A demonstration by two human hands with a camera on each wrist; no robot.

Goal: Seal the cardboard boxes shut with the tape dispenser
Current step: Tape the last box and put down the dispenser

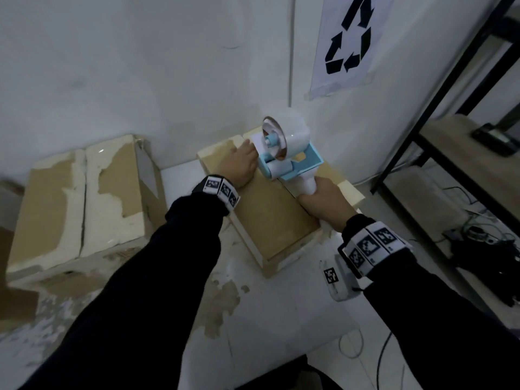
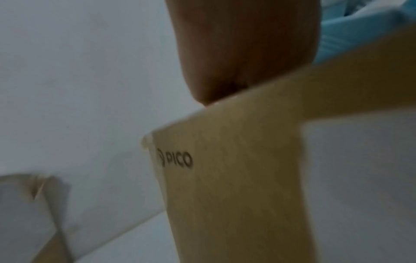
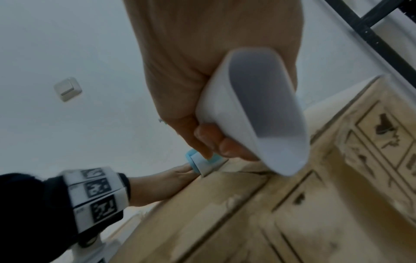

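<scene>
A small cardboard box (image 1: pixel 270 212) lies on the white surface with its top flaps down. My left hand (image 1: pixel 243 164) rests flat on the far left part of its top, fingers straight. My right hand (image 1: pixel 326 204) grips the white handle (image 3: pixel 254 115) of a blue and white tape dispenser (image 1: pixel 284 152) carrying a white tape roll. The dispenser's front roller sits on the box's centre seam near the far end, right beside my left fingers. The box side (image 2: pixel 236 178) carries a PICO print. A larger box (image 1: pixel 81 198) with torn white tape stands to the left.
The white wall runs close behind both boxes, with a recycling poster (image 1: pixel 349 43) on it. A black metal shelf (image 1: pixel 455 114) with wooden boards stands at the right, cables on the floor beneath. A light switch (image 3: pixel 67 89) is on the wall.
</scene>
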